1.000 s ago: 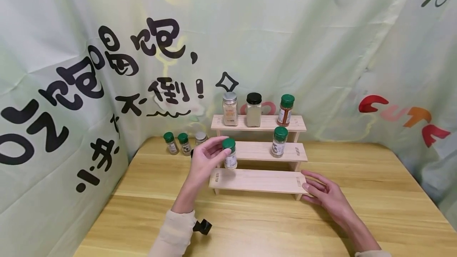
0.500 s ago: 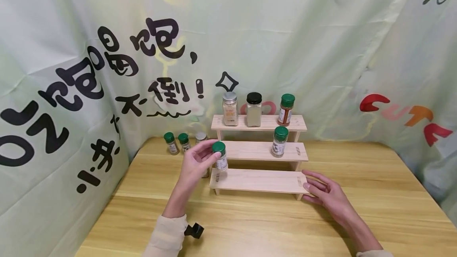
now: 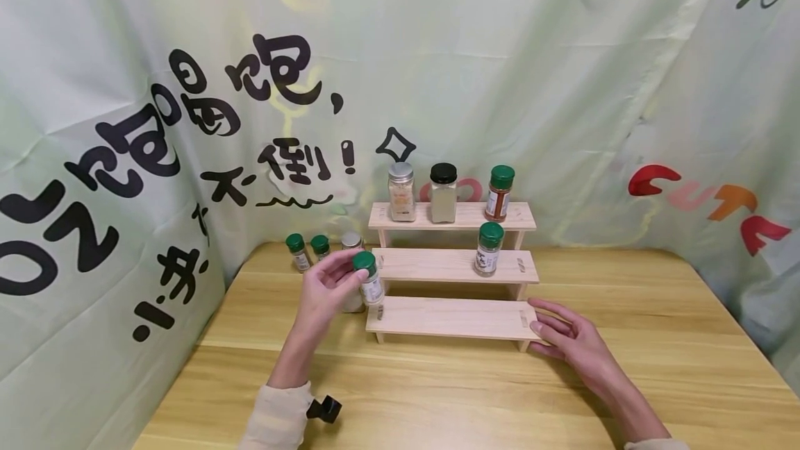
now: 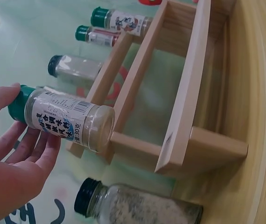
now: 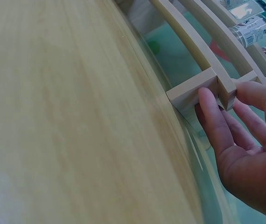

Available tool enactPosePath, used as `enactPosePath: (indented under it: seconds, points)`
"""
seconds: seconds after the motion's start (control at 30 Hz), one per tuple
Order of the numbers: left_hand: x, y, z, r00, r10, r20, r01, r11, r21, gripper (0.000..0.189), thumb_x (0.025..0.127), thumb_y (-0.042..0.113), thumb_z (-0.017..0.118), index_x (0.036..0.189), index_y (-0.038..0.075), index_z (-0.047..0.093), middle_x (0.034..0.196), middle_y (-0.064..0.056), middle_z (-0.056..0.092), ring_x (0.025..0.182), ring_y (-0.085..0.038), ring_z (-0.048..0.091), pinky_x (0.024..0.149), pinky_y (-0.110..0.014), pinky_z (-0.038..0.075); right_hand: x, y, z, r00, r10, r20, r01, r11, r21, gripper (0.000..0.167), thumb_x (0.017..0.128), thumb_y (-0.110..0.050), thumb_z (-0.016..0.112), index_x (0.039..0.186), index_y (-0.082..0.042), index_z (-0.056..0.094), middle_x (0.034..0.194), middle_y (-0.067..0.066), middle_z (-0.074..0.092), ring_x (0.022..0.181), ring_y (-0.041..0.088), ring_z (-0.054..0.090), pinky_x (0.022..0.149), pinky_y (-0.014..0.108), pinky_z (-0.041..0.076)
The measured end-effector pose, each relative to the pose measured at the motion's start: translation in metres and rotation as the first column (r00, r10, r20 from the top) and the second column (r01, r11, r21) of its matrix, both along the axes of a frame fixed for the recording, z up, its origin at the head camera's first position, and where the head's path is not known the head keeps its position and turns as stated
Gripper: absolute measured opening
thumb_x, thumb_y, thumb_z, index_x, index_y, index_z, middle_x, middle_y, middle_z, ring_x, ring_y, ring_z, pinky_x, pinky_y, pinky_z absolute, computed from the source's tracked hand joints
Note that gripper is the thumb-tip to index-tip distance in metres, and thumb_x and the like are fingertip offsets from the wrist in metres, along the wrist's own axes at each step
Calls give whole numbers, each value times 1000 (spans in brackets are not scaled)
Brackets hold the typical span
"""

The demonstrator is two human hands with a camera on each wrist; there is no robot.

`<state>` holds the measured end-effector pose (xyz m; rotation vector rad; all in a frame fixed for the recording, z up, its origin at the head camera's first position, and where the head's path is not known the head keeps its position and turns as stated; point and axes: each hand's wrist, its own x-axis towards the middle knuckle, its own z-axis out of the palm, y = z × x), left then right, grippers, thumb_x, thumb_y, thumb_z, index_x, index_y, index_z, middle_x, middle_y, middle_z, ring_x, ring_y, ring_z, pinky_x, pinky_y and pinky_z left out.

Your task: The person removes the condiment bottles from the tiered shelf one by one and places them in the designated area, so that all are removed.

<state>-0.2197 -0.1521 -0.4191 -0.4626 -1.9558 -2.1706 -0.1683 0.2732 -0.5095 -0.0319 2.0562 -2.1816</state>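
Observation:
My left hand (image 3: 321, 290) pinches a green-capped spice jar (image 3: 371, 287) between thumb and fingers. The jar is tilted, off the left end of a three-step wooden spice rack (image 3: 450, 317). In the left wrist view, the jar's printed white label (image 4: 60, 114) shows and its base points toward the rack. My right hand (image 3: 575, 342) grips the right end of the lowest step; in the right wrist view its thumb and fingers lie around the step's corner (image 5: 226, 91). The top step bears a silver-capped jar (image 3: 402, 193), a black-capped jar (image 3: 444, 194) and a green-capped red spice jar (image 3: 498, 196).
Another green-capped jar (image 3: 488, 252) stands on the middle step, toward the right. On the wooden table (image 3: 450, 394), left of the rack, are two small green-capped jars (image 3: 298, 253), a silver-capped jar (image 3: 352, 240) and a black-capped jar (image 4: 147, 205). A printed curtain (image 3: 562, 89) hangs behind.
My left hand has carried the green-capped spice jar leftward and slightly down, from in front of the middle step to beyond the rack's left end. My right hand has stayed in place.

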Motion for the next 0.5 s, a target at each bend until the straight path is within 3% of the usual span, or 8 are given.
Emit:
enactPosePath:
  seconds: [0.5]
  points:
    - [-4,-32,6,991,130,-16,-130,991,-9,38,89,-8,74,126,-10,63,123,-15,66,106,-20,68,96,-28,57,0,0,1,1000,-2,2,2,1000,-13,53,101,-9,66,149,0,48,126,1,64,111,10,67,91,44,59]
